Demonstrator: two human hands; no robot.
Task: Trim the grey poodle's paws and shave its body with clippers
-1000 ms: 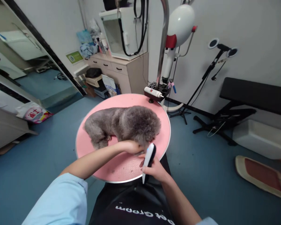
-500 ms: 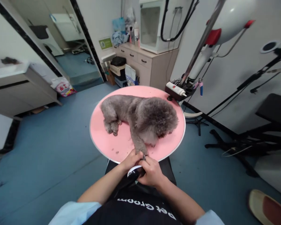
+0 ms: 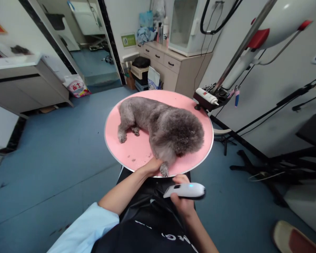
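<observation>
One black apron (image 3: pixel 147 239): nearest, with white lettering, partly folded from sight.
One light-blue sleeve (image 3: pixel 91 223): pushed up near the left elbow.
One right hand (image 3: pixel 184 206): closed round the clipper, well clear of the fur.
One clipper (image 3: pixel 192 189): white on top, dark beneath, with one blue light lit; lying crosswise between thumb and fingers, with blade end pointing left and dark rear end jutting out past the grip on the right.
One left hand (image 3: pixel 153 166): grasping a foreleg just above the paw; fingertips partly hidden.
One front paw (image 3: pixel 164 169): just right of the left hand's grip, near the table's closest edge, apart from the clipper.
One grey dog (image 3: pixel 160 121): lying on the table beyond both hands, fluffy head to the right, two hind paws visible at left.
One round pink table (image 3: pixel 121 149): white-rimmed, with several dark tufts (image 3: pixel 133 160) near the left forearm.
One white bottle (image 3: pixel 206 96): lying in a dark tray (image 3: pixel 204 104) at the far right rim.
Two printed bags (image 3: pixel 153 78): on the floor, well beyond the table.
One cabinet (image 3: pixel 195 72): behind, bearing a glass-fronted white box (image 3: pixel 183 26).
</observation>
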